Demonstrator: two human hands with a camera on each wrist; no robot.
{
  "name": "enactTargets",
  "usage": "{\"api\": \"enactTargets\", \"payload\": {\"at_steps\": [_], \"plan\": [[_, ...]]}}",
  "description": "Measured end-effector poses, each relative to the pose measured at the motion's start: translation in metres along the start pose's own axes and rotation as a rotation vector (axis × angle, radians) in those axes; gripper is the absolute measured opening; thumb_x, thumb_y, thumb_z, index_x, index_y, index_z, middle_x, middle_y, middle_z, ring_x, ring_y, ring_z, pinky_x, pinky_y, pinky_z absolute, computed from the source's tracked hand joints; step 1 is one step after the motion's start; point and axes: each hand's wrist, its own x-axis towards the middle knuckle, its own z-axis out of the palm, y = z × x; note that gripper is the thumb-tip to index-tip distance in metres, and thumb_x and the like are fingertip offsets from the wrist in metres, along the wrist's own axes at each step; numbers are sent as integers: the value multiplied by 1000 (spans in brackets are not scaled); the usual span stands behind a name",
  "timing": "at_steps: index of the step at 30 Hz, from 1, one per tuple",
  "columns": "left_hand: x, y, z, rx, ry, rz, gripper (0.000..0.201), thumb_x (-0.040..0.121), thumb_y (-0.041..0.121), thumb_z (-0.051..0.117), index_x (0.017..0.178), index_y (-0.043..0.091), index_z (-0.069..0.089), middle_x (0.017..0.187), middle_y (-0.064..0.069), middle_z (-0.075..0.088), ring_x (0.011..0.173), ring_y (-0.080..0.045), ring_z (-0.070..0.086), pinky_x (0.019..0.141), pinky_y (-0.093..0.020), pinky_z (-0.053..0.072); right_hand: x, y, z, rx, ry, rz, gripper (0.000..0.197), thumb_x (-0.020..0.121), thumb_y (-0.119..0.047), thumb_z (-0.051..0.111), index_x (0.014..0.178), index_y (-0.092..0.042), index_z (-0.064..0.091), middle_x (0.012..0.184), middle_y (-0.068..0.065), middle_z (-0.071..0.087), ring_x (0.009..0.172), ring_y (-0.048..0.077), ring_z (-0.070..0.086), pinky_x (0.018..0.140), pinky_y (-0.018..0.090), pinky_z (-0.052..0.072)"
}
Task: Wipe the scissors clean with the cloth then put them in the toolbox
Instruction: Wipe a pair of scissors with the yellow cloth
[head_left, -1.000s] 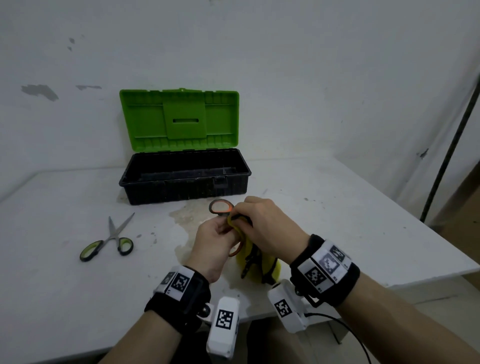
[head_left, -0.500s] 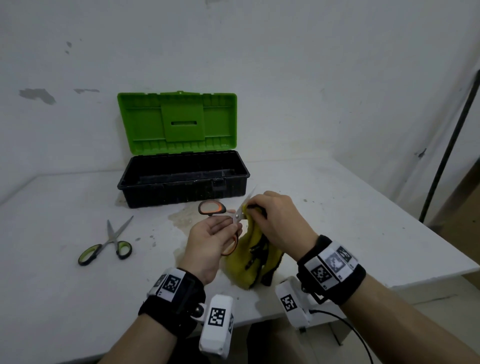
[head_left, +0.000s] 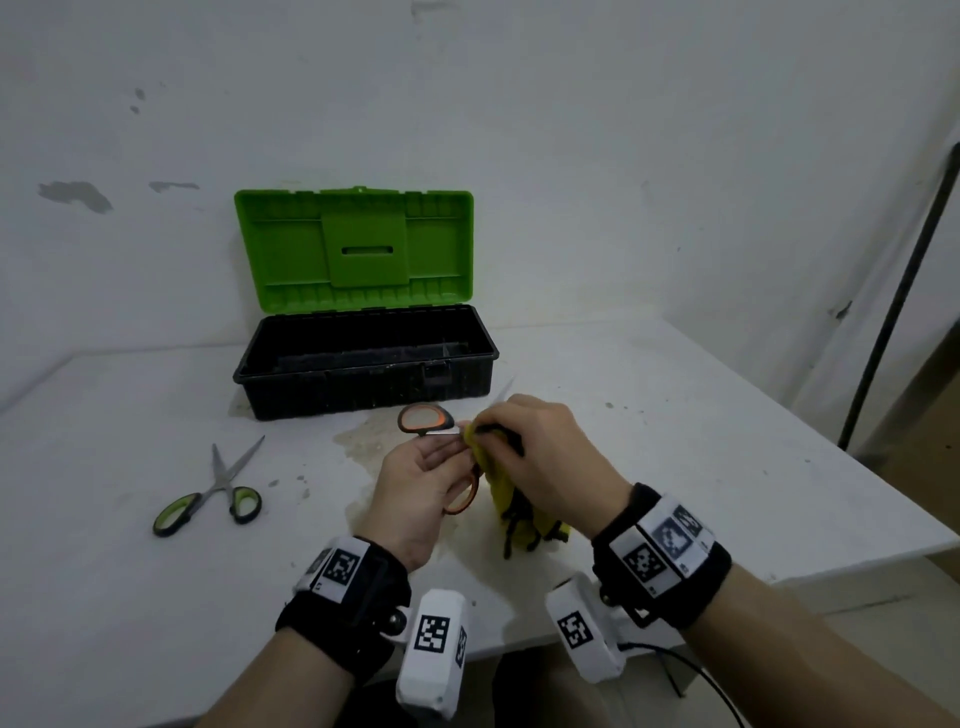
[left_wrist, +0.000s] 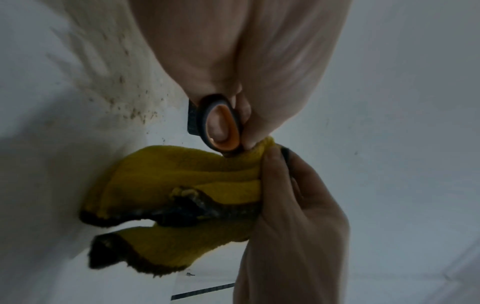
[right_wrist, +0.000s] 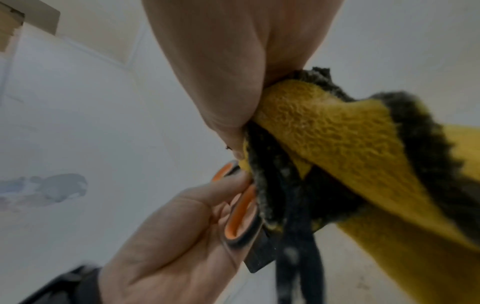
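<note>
Wiping the orange scissors in front of the open toolbox.
Green-handled scissors (head_left: 208, 493) lay at the left of the table (head_left: 675, 415). Behind my hands, the black toolbox (head_left: 363, 364) stood with its green lid (head_left: 353, 249) raised; nothing showed in its dark tray. My left hand (head_left: 415, 483) gripped the orange scissors (head_left: 431, 423) by the handle, and my right hand (head_left: 545, 457) pinched the yellow cloth (head_left: 498, 483) round the blades.
</note>
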Motion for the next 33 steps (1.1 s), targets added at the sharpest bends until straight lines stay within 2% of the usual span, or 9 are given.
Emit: {"api": "enactTargets", "payload": {"at_steps": [4, 8, 13, 16, 18, 21, 24, 29, 33], "plan": [[-4, -3, 0, 161, -9, 54, 26, 90, -10, 62, 104, 10, 71, 90, 4, 79, 88, -8, 74, 75, -15, 56, 5, 6, 5, -69, -30, 86, 15, 93, -23, 57, 98, -19, 70, 88, 1, 64, 84, 19, 59, 75, 31, 48], [-5, -4, -4, 219, -4, 69, 26, 89, -10, 65, 113, -1, 70, 95, 13, 78, 92, -10, 74, 82, -19, 57, 10, 13, -3, -105, 91, 205, 16, 94, -24, 56, 99, -18, 70, 90, 2, 64, 84, 18, 57, 77, 32, 47], [-4, -4, -2, 291, 12, 111, 29, 90, -9, 63, 112, 9, 70, 101, -1, 77, 93, -7, 73, 82, -17, 56, 1, -1, 7, -78, -76, 129, 17, 92, -23, 55, 92, -18, 71, 88, 0, 69, 82, 17, 61, 73, 30, 48], [-2, -4, -3, 262, 29, 107, 28, 89, -7, 66, 109, 13, 71, 109, -2, 76, 99, -13, 73, 87, -21, 57, 7, 14, 5, -109, -6, 232, 18, 93, -25, 55, 95, -18, 72, 91, 1, 70, 85, 18, 62, 76, 34, 50], [-1, -2, -5, 240, 28, 95, 23, 89, -6, 67, 108, 7, 72, 111, -4, 75, 101, -18, 73, 86, -22, 57, 8, 23, -1, -108, 73, 274, 16, 93, -24, 57, 94, -17, 71, 90, 1, 69, 85, 18, 61, 78, 33, 49], [0, -1, -5, 137, 35, 36, 18, 88, -5, 67, 106, 0, 72, 101, -12, 76, 91, -22, 74, 79, -24, 58, 1, 13, 0, -36, 69, 122, 10, 91, -20, 61, 93, -20, 70, 86, -3, 67, 79, 12, 57, 74, 25, 45], [0, -2, -5, 63, 34, -8, 15, 90, -5, 64, 100, 5, 71, 94, -11, 75, 81, -16, 72, 65, -18, 54, -7, 5, 7, 1, 23, 37, 9, 91, -20, 62, 95, -20, 70, 87, -3, 65, 80, 10, 57, 74, 21, 44], [-5, 2, -3, 125, 38, 54, 21, 89, -5, 67, 105, 6, 72, 103, -11, 77, 97, -22, 74, 87, -28, 59, -5, 13, 2, -49, 51, 117, 10, 92, -22, 60, 96, -20, 68, 88, -5, 64, 78, 9, 55, 71, 18, 42], [-4, 2, -3, 323, 54, 159, 16, 89, 1, 70, 99, 13, 74, 94, -3, 78, 94, -16, 73, 86, -26, 57, -3, 1, -2, -11, 75, 50, 10, 92, -24, 60, 96, -20, 68, 89, -6, 67, 80, 7, 56, 72, 15, 42]]}}
